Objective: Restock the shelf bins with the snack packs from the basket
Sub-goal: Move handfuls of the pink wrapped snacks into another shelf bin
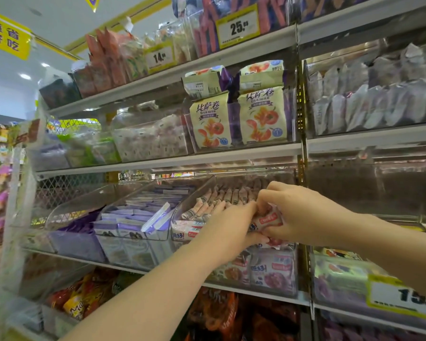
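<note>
A clear plastic shelf bin (208, 184) at mid height holds rows of small pink-and-white snack packs (221, 195). Both hands reach into its front. My left hand (228, 226) lies over the packs at the bin's front, fingers curled around some of them. My right hand (298, 212) pinches a small white-and-red snack pack (268, 219) just beside the left fingers. The basket is out of view.
A neighbouring clear bin (138, 217) to the left holds purple packs. Cream packs with tomato pictures (261, 114) stand on the shelf above. Yellow price tags (237, 27) hang on the shelf edges. A vertical shelf post (301, 168) stands right of the bin.
</note>
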A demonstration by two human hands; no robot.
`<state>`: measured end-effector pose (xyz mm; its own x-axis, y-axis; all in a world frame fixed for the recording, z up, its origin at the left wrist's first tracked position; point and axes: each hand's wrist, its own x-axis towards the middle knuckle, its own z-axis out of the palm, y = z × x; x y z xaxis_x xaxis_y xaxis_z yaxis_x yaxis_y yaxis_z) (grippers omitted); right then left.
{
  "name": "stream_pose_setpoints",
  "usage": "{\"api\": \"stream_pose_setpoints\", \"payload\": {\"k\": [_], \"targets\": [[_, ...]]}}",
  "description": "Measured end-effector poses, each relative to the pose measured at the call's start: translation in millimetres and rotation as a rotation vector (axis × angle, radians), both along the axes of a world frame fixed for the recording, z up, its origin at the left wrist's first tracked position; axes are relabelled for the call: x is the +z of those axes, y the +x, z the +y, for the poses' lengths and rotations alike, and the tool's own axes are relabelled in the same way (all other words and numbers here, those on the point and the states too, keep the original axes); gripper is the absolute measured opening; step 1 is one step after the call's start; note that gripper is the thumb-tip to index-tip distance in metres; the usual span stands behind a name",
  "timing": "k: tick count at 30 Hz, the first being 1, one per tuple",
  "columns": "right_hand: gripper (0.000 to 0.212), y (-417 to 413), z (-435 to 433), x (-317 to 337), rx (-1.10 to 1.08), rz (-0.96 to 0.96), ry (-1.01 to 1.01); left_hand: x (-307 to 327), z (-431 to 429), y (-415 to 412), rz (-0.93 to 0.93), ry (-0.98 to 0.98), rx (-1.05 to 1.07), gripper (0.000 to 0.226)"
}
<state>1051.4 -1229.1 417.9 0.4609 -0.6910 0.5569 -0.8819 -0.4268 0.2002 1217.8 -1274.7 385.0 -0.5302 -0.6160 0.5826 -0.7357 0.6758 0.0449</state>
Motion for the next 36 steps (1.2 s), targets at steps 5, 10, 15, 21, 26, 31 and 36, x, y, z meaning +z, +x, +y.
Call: {"api": "stream_pose_setpoints", "payload": {"k": [5, 10, 15, 21, 26, 31, 36], "targets": [[0.034, 9, -1, -14, 0.021, 0.083, -0.025, -15, -3, 11, -0.046, -0.171, 0.017, 0.044], [0.042, 6, -7, -30, 0.074, 0.038, -0.089, -24, -7, 21, 0.051, -0.217, -0.028, 0.056], [0.055, -8, 1, -24, 0.134, 0.005, 0.03, -41, -8, 26, 0.169, -0.321, -0.1, 0.047], [0.031, -16, 8, 9, 0.107, -0.046, 0.222, -48, -11, 25, 0.271, -0.329, -0.141, 0.037], [0.024, -18, 13, 28, 0.064, -0.107, 0.175, -57, -11, 24, 0.54, -0.132, -0.192, 0.038], [0.026, -15, 10, 25, 0.105, -0.191, 0.174, -46, -11, 24, 0.885, -0.034, -0.22, 0.031], [0.027, -5, -6, -4, 0.011, 0.028, 0.078, -41, -13, 33, 0.975, -0.077, -0.174, 0.036]]}}
